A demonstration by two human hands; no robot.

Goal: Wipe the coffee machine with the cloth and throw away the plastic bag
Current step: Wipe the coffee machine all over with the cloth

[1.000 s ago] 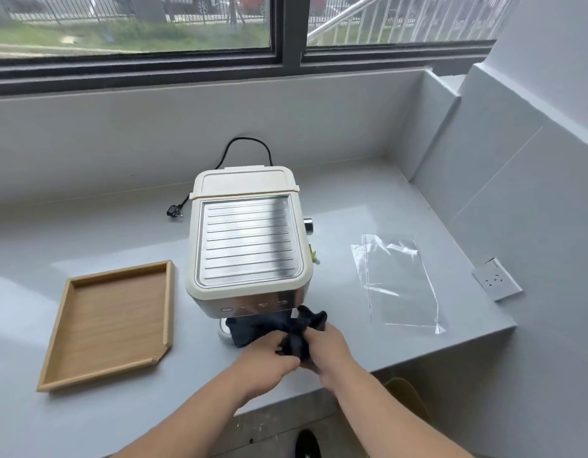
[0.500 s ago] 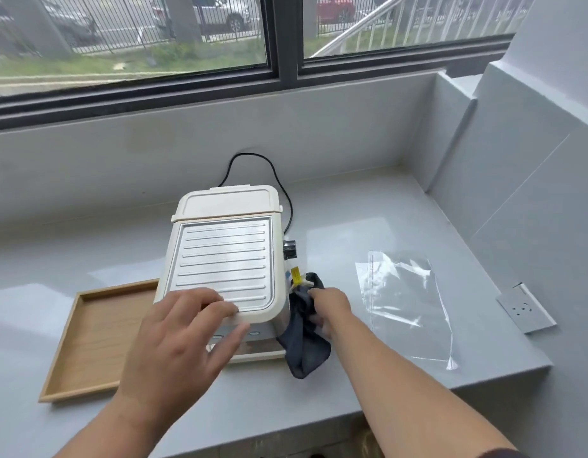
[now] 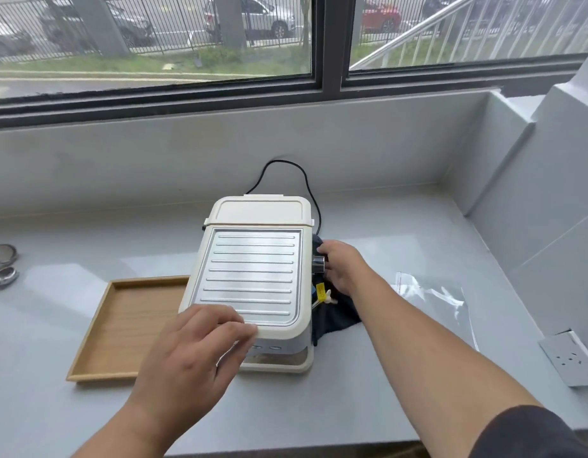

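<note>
A cream coffee machine (image 3: 256, 269) with a ribbed metal top stands on the grey counter (image 3: 401, 226). My left hand (image 3: 193, 355) rests flat on its front left corner, fingers spread on the top edge. My right hand (image 3: 342, 266) presses a dark cloth (image 3: 335, 317) against the machine's right side, just behind the metal knob (image 3: 318, 263); the cloth hangs down to the counter. A clear plastic bag (image 3: 438, 302) lies flat on the counter to the right, partly behind my right forearm.
A wooden tray (image 3: 127, 328) sits to the left of the machine, touching it. Metal filter parts (image 3: 2, 264) lie at the far left. The black power cord (image 3: 286, 173) loops behind the machine. A loose socket plate (image 3: 573, 360) lies at the counter's right edge.
My right hand has slid the cloth back along the machine's right side, from the front corner to behind the knob. My left hand stays on the front of the top.
</note>
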